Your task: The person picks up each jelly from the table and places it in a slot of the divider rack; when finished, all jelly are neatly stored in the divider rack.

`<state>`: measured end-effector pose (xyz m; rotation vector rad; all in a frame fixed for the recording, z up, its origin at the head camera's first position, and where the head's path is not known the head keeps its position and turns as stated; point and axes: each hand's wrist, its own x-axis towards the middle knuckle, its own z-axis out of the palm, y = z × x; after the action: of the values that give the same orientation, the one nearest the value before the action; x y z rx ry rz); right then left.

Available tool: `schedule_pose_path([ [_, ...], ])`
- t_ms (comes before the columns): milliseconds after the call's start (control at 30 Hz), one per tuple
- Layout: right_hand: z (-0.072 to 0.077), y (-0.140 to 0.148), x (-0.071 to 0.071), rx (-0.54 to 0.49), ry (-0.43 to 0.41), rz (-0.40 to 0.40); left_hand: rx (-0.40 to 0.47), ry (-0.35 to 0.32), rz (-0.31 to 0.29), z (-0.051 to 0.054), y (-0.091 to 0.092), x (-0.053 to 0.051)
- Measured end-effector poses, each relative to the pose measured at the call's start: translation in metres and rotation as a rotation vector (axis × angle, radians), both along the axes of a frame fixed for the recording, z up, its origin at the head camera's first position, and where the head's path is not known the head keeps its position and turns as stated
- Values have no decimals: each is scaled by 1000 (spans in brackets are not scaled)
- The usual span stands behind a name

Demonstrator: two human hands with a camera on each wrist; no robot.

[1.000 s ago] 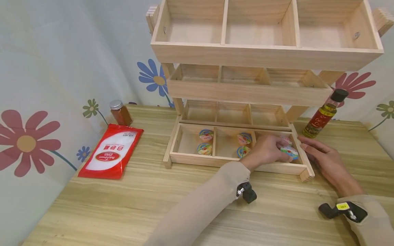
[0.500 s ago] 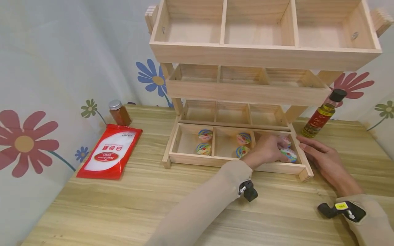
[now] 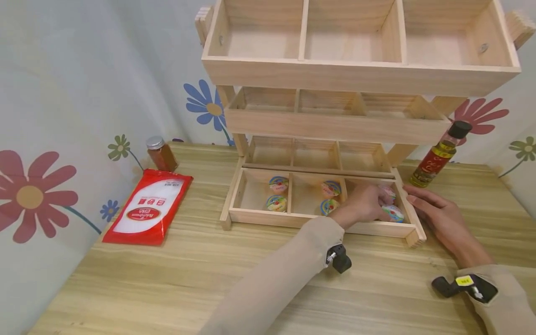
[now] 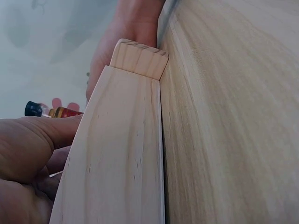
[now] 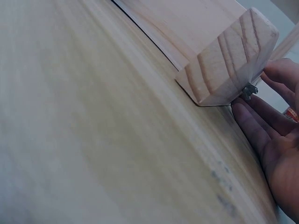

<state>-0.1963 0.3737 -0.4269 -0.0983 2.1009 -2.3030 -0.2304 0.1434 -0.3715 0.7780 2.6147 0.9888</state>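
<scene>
My left hand (image 3: pixel 363 204) reaches into the right compartment of the rack's lowest tray (image 3: pixel 268 217). Its thumb and fingers close about the left edge of the front jelly cup (image 3: pixel 393 214), which has a colourful lid. Behind it lies a pinkish jelly cup (image 3: pixel 388 193), partly covered by the fingers. In the left wrist view the fingers (image 4: pixel 23 149) dip behind the wooden front board, which hides the cups. My right hand (image 3: pixel 444 221) rests its fairly straight fingers against the rack's right side; in the right wrist view the fingertips touch the wooden post (image 5: pixel 229 60) beside a metal bolt (image 5: pixel 249 90).
Two jelly cups (image 3: pixel 277 203) lie in the left compartment and two more (image 3: pixel 331 188) in the middle one. Upper tiers of the wooden rack (image 3: pixel 360 74) rise behind. An oil bottle (image 3: pixel 437 158) stands right; a red-white bag (image 3: pixel 148 209) and a spice jar (image 3: pixel 161 154) are left.
The front jelly cup in the right compartment has shifted and turned slightly under my left fingers. My right hand stays against the rack's side. The head view has drifted a little.
</scene>
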Motion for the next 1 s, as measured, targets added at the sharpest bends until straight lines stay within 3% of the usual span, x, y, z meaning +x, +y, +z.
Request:
schedule_pose_path([
  [467, 4, 2, 1, 15, 3, -5, -38, 53, -49, 5, 2, 2],
  [700, 2, 4, 3, 56, -1, -14, -18, 36, -71, 4, 0, 4],
  [900, 0, 3, 1, 44, 10, -5, 28, -30, -54, 3, -4, 5],
  [1000, 0, 2, 0, 42, 12, -4, 36, -24, -58, 4, -7, 4],
])
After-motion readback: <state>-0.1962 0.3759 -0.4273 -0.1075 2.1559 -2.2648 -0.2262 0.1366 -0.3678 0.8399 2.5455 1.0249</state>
